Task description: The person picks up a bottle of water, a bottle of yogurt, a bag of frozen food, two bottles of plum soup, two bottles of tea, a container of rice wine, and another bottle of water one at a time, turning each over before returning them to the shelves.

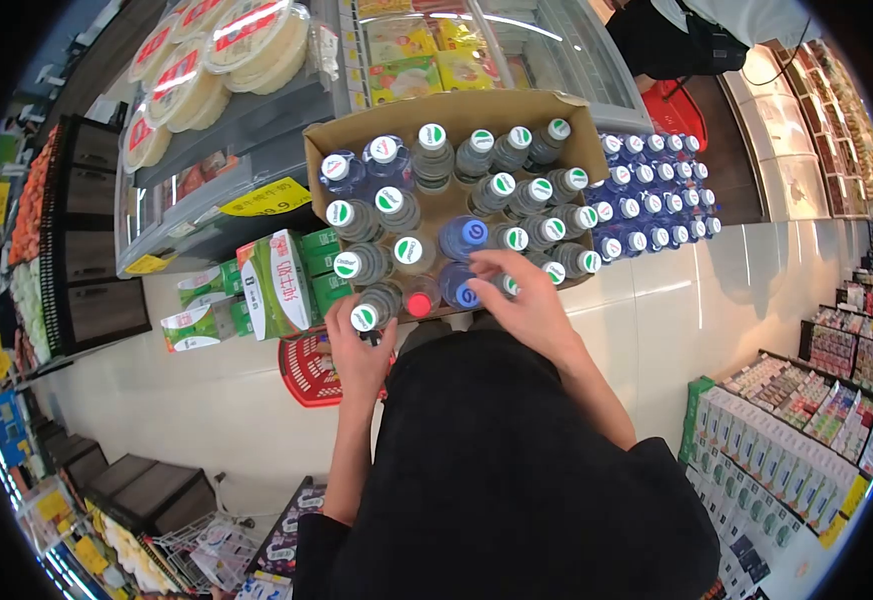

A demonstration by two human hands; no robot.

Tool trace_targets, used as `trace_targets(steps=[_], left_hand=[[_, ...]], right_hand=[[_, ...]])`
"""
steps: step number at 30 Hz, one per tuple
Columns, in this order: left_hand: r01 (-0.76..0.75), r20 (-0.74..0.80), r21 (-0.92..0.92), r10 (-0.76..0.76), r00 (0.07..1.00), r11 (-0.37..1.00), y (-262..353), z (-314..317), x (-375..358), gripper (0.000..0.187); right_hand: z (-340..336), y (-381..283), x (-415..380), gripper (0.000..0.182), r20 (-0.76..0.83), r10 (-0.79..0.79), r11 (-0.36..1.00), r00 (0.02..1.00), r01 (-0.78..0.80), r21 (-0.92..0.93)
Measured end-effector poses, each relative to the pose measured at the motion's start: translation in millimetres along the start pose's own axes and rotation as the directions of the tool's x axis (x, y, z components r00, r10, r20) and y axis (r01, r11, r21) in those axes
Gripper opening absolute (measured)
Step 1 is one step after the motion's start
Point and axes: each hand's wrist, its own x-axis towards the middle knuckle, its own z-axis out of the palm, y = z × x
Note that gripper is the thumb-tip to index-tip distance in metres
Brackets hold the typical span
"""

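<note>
A cardboard box stands in front of me, holding several clear bottles with white and green caps. My left hand is wrapped round a green-and-white-capped bottle at the box's near left corner. Beside that bottle is one with a red cap. My right hand is at the near edge, its fingers bent by a blue-capped bottle; whether they grip it is hard to tell. Another blue-capped bottle stands just behind.
Packed blue bottles stand right of the box. Green and white cartons lie to the left, with a red basket on the floor. Behind are a glass-topped freezer and round packs. A person stands at the upper right.
</note>
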Motion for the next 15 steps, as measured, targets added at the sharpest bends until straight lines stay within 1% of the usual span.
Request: trace_targets(steps=[1, 3, 4, 5, 6, 7, 9, 10, 11, 12, 13, 15], left_hand=[[0.001, -0.014, 0.008, -0.001, 1.0, 1.0, 2, 1, -2, 0.068], [0.077, -0.026, -0.158, -0.082, 0.996, 0.984, 5, 0, -4, 0.073], [0.113, -0.03, -0.21, -0.122, 0.992, 0.971, -5, 2, -11, 0.075], [0.17, -0.044, -0.226, -0.184, 0.982, 0.959, -9, -1, -21, 0.067], [0.22, -0.091, -0.299, -0.257, 0.962, 0.929, -25, 2, -34, 0.058], [0.263, -0.129, -0.374, -0.33, 0.935, 0.889, -45, 8, -49, 0.049], [0.483, -0.068, -0.28, -0.52, 0.852, 0.829, -74, 17, -72, 0.036], [0.563, 0.011, -0.213, -0.575, 0.818, 0.798, -104, 26, -89, 0.037], [0.638, 0.087, -0.139, -0.633, 0.77, 0.757, -139, 38, -110, 0.042], [0.72, 0.301, -0.031, -0.681, 0.668, 0.693, -176, 49, -136, 0.043], [0.771, 0.487, 0.093, -0.705, 0.516, 0.629, -200, 52, -156, 0.045], [0.769, 0.49, 0.012, -0.674, 0.553, 0.639, -190, 55, -183, 0.045]], right_hand=[[-6, 4, -3, 0.028, 0.007, -0.012, 1.0, 1.0, 0.012, 0.007], [-19, 8, -7, 0.025, -0.062, 0.121, 0.988, 0.991, -0.115, 0.101], [-24, 13, -10, 0.025, -0.055, 0.103, 0.99, 0.993, -0.096, 0.107], [-29, 21, -13, 0.024, -0.085, 0.183, 0.957, 0.979, -0.158, 0.242], [-37, 24, -15, 0.023, -0.102, 0.266, 0.904, 0.958, -0.211, 0.371], [-46, 19, -16, 0.021, -0.092, 0.269, 0.861, 0.959, -0.196, 0.469], [-65, 19, -18, 0.02, -0.15, 0.282, 0.876, 0.948, -0.191, 0.442], [-70, 23, -16, 0.02, -0.149, 0.272, 0.874, 0.951, -0.179, 0.451], [-76, 28, -15, 0.02, -0.211, 0.269, 0.895, 0.94, -0.163, 0.415], [-82, 33, -14, 0.02, -0.271, 0.262, 0.915, 0.926, -0.149, 0.376], [-88, 41, -12, 0.02, -0.285, 0.278, 0.916, 0.917, -0.164, 0.367], [-94, 45, -7, 0.02, -0.34, 0.28, 0.907, 0.898, -0.131, 0.4]])
